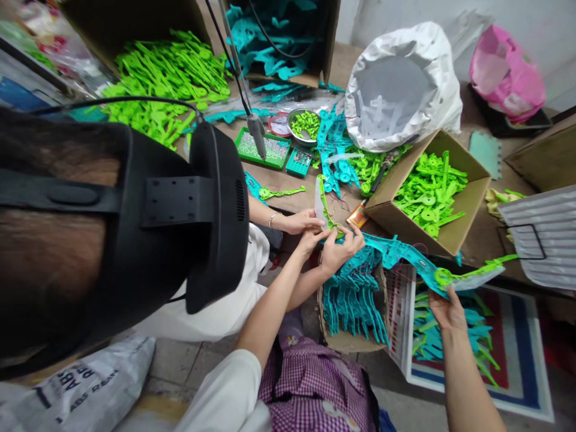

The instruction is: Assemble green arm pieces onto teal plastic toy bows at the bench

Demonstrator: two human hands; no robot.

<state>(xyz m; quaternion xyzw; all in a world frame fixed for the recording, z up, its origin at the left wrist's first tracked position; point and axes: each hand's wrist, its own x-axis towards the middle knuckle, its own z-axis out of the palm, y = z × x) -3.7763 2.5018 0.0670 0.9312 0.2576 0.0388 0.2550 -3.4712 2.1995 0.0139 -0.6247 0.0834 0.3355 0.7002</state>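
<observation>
A long teal bow-shaped part [405, 251] stretches between my two hands. It has a green arm with a translucent piece [477, 278] at its right end and a similar green arm with a translucent piece [320, 204] at its left. My left hand [309, 241] is closed at the left end, its fingertips partly hidden among a co-worker's hands. My right hand [449, 311] grips the right end from below, thumb on top. The co-worker's two hands [344, 247] touch the left green arm, close beside my left hand.
A co-worker wearing a black headset [218, 216] fills the left side. A carton of green parts [382, 201] stands behind the bow-shaped part. Below are a box of teal parts [335, 343] and a white-rimmed crate [542, 384]. A hanging tool [257, 135] is above the table.
</observation>
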